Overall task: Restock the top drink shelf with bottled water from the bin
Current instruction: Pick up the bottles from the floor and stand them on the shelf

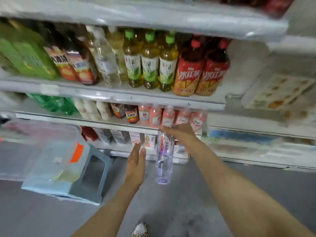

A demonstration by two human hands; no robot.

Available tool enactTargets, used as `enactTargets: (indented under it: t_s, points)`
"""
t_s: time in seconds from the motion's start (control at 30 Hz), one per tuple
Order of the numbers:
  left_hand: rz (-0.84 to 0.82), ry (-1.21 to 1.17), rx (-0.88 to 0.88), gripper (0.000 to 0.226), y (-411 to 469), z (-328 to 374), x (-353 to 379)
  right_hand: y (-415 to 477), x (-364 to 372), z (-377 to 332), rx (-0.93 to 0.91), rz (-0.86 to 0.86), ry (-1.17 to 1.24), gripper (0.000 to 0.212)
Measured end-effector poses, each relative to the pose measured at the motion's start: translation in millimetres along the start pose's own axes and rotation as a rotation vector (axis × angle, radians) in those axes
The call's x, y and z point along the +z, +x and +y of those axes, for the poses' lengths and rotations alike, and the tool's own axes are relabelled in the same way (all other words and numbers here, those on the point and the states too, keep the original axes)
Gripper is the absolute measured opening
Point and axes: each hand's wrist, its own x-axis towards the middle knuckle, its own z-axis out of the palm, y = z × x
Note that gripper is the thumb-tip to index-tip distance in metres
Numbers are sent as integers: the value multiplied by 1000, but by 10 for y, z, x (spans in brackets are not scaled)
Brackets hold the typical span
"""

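My right hand (179,130) grips the top of a clear water bottle (164,159) with red lettering, which hangs upright below it in front of the lower shelves. Just left of the bottle, my left hand (136,161) is held flat with straight fingers, not touching it. The clear plastic bin (51,161) stands on the floor to the left, with an orange label on its wall. High in view, the drink shelf (119,94) carries green, orange, yellow tea and red tea bottles, with one clear water bottle (106,59) among them.
A shelf board (153,16) runs above the drinks. Lower shelves hold small pink-labelled bottles (167,117) and cartons. A grey box (95,173) sits against the bin. A neighbouring white rack (265,134) stands at right. Grey floor (179,211) lies below my arms.
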Motion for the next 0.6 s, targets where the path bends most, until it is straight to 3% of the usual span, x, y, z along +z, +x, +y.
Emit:
enactTargets:
  t_s: [0.23,0.43,0.6]
  points:
    - [75,-174,288,73,-461,1862,-566,-1217,-392,-1771,-266,8,-60,64]
    - [108,-194,562,69,-899,2944,-880,-1996,-679,-2842,-473,45,77,102]
    - [166,-227,708,74,-1227,3545,-1068,-2606,-878,-3517,-657,36,108,89]
